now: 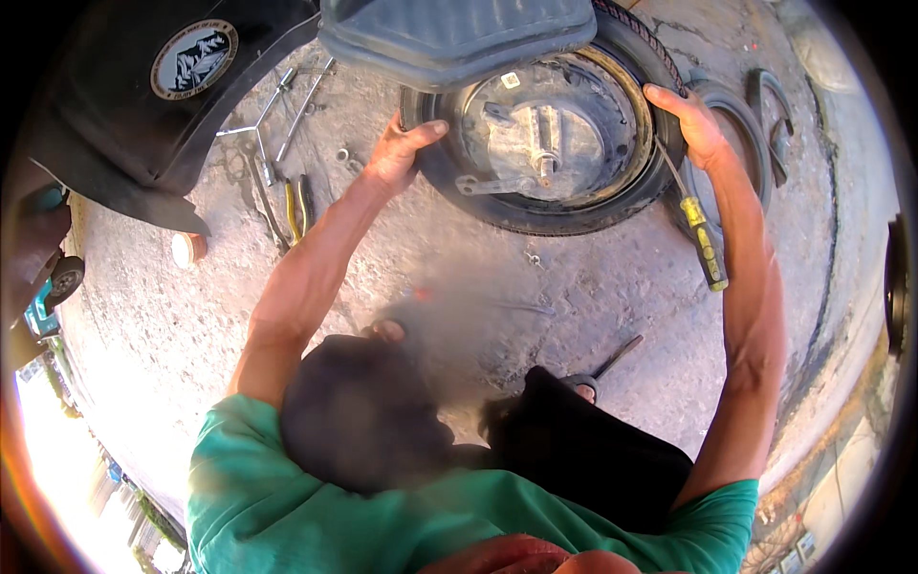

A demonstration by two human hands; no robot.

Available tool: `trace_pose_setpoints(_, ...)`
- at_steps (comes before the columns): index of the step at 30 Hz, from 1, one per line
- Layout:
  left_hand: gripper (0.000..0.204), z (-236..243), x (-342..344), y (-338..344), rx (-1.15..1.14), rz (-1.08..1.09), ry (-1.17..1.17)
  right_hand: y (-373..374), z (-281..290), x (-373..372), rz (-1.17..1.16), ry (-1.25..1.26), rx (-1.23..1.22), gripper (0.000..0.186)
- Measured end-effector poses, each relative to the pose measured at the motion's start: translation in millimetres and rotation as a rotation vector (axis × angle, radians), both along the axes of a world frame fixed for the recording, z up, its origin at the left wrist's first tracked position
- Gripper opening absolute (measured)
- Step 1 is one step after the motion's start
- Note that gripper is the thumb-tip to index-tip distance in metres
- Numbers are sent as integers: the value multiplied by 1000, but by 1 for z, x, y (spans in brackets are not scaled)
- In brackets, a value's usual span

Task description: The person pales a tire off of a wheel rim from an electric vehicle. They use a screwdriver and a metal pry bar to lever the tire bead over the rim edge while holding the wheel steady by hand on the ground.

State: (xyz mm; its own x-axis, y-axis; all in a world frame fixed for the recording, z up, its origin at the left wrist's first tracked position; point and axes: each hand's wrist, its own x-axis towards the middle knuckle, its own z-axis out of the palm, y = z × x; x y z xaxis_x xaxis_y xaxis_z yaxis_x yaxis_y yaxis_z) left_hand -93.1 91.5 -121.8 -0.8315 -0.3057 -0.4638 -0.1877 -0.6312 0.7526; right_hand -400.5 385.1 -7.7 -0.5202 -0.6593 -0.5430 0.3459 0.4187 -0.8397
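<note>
Gripping the tyre (564,222) from both sides, your left hand (402,156) and right hand (700,129) have it around the wheel (521,148) between them, but the screwdriver (702,241) beside your right suggests work's left.

Wearer: plain green top (459,521) with short, loose-cut sleeves (234,445), creased along the folds; black trousers (602,440), greyer and hazy at the left knee (368,411); forearms (316,253), left hand (397,153) and right hand (696,132) all bare.
</note>
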Motion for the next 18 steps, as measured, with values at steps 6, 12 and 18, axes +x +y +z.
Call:
trace_pose_setpoints(6, 98, 9, -5, -40, -210, -172, -26, -1, -9, -6, 54, 43, -69, 56)
trace_pose_setpoints(12, 55, 29, -61, -68, -629, -254, 46, 7, -21, -19, 136, 93, -72, 58)
trace_pose_setpoints(18, 50, 10, -56, -86, -429, -268, 79, 3, -17, -13, 108, 93, -126, 55)
